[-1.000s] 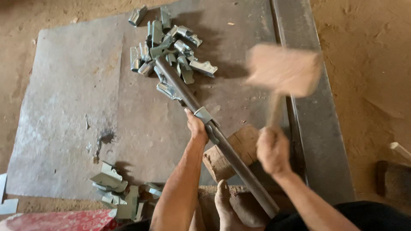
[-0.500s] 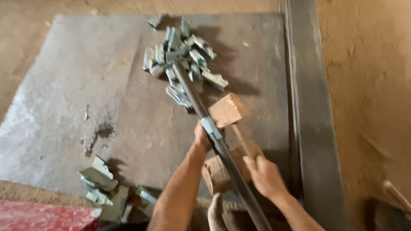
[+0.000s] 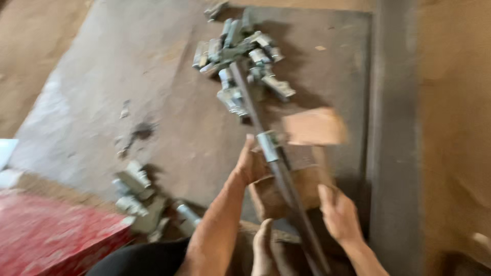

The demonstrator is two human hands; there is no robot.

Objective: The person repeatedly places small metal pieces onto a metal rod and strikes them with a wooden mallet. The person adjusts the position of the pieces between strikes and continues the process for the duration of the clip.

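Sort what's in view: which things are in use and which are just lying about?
In use: left hand holding the metal rod; right hand with the wooden mallet; wooden block under the rod.

Lying about: pile of metal fittings; nearer fittings; red cloth.

Dark grey rod [image 3: 286, 189], pale brown wooden mallet [image 3: 313, 126] (blurred), silvery-grey fittings [image 3: 240, 51] — red patterned cloth [image 3: 46, 235], dull grey plate [image 3: 128, 76].

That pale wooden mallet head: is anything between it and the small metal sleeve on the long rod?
Nothing visible. The pale wooden mallet head sits just right of the small grey metal sleeve on the long dark metal rod, which lies over a wooden block. Blur hides whether they touch.
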